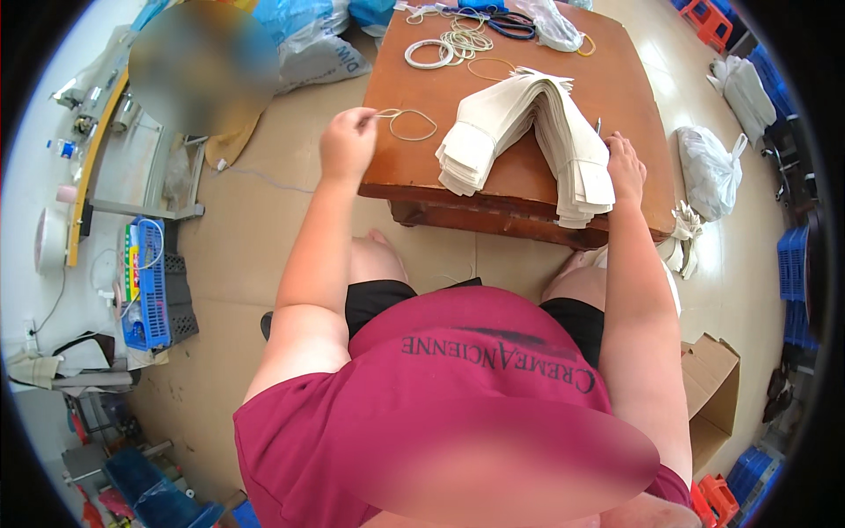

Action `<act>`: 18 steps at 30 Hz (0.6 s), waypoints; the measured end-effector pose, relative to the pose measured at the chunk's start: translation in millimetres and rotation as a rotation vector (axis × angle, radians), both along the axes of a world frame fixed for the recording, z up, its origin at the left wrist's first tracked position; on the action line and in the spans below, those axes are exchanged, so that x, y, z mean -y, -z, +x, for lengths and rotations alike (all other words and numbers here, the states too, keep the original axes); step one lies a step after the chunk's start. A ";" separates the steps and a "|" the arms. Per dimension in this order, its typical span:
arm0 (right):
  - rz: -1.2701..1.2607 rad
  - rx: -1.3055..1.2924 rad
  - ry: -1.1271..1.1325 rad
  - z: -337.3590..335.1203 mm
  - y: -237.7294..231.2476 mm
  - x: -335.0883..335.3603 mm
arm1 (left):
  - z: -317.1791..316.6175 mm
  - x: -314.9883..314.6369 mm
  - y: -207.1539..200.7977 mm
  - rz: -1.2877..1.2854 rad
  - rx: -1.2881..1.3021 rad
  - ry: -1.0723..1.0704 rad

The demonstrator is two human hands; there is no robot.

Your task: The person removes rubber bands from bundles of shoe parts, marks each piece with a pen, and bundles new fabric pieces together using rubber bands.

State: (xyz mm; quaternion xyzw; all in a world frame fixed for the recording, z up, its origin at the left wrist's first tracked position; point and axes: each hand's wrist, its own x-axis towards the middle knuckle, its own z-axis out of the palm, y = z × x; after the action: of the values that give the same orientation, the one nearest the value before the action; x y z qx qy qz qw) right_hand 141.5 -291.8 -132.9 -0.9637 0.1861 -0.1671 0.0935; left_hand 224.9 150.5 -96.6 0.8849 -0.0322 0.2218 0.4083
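Note:
My left hand [349, 143] is closed in a pinch beside the table's left edge, holding a pale rubber band [414, 126] whose loop hangs over the tabletop. A thick stack of cream fabric strips [521, 113] lies bent in an upside-down V on the brown wooden table [409, 167]. Its two ends point toward me, and the right end reaches past the front edge. My right hand [626, 167] rests at the table's right side, against or close beside that end, with its fingers stretched out. A thin pointed metal thing [598, 126] shows just beyond its fingertips.
Farther back lie a tape roll [429, 55], a heap of rubber bands [466, 40], dark-handled scissors [511, 25] and a clear plastic bag [556, 26]. A white bag [709, 169] and a cardboard box [711, 396] stand on the right floor; a blue basket [151, 286] is left.

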 end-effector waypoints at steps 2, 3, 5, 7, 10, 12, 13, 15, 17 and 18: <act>0.020 -0.009 -0.006 0.8 -1.3 -2.0 | 3.4 13.4 -2.6 0.291 0.196 0.259; 0.016 -0.003 -0.005 0.3 0.3 -1.3 | 5.3 16.8 0.0 0.287 0.204 0.259; -0.007 -0.001 0.005 -0.8 3.5 -0.4 | 8.0 21.9 7.6 0.520 0.097 0.498; 0.001 -0.006 0.013 -2.4 1.8 -1.8 | 4.8 25.0 6.4 0.620 0.086 0.490; 0.015 -0.021 0.013 -3.7 -3.0 -5.5 | 1.8 24.6 7.6 0.740 0.134 0.482; 0.023 -0.027 0.014 -3.6 -5.8 -7.4 | 4.1 25.3 8.1 0.756 0.199 0.487; 0.023 -0.027 0.015 -3.1 -5.4 -6.7 | 7.6 26.2 7.7 0.780 0.207 0.486; 0.010 -0.030 0.009 -1.1 -2.6 -4.8 | 17.1 28.8 7.5 0.803 0.217 0.485; 0.007 -0.025 0.002 -0.3 1.4 -2.1 | 27.7 32.3 7.6 0.684 0.028 0.451; 0.005 -0.019 -0.004 0.3 2.1 -1.6 | 31.3 33.2 6.3 0.686 0.031 0.452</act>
State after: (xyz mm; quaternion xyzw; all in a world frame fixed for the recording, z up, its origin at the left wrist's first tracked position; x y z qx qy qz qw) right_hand 141.8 -290.2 -135.0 -0.9654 0.1856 -0.1571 0.0945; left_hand 256.2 117.3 -102.9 0.9370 -0.3038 0.1163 0.1276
